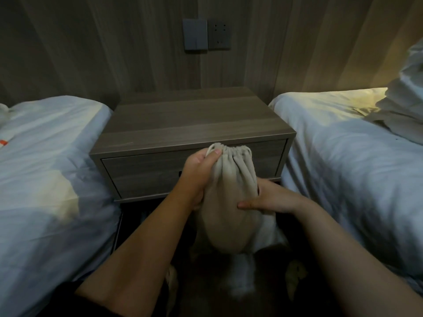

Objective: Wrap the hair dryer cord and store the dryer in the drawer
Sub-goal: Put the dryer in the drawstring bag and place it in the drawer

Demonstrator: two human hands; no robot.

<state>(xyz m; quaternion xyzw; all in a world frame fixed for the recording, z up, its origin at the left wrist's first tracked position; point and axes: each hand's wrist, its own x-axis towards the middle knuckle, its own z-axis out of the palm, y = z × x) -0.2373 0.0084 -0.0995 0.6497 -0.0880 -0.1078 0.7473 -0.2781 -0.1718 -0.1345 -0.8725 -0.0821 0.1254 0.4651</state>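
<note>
Left hand (199,177) closed around the neck of a beige drawstring bag (229,202), thumb up by the gathered mouth; right hand (267,200) laid against the bag's lower right side, fingers wrapped partly behind it, thumb across the front. Bag hangs upright between both hands, bulging at the bottom, mouth cinched. Dryer and cord not visible; judged to be inside the bag, cord presumably wrapped, but this cannot be confirmed. Bag is held directly in front of the drawer (160,170) of the nightstand (194,120), apparently not touching it. Drawer front sits flush, so it reads as shut. Step in hand: bagging looks done, storing not yet begun. Next move calls for freeing one hand, likely the right, to pull the drawer out while the left carries the full weight by the neck, then lowering the bag in lying flat so the drawer can shut. Beds (52,170) flank the nightstand on both sides; wall socket (219,34) above holds no plug.
</note>
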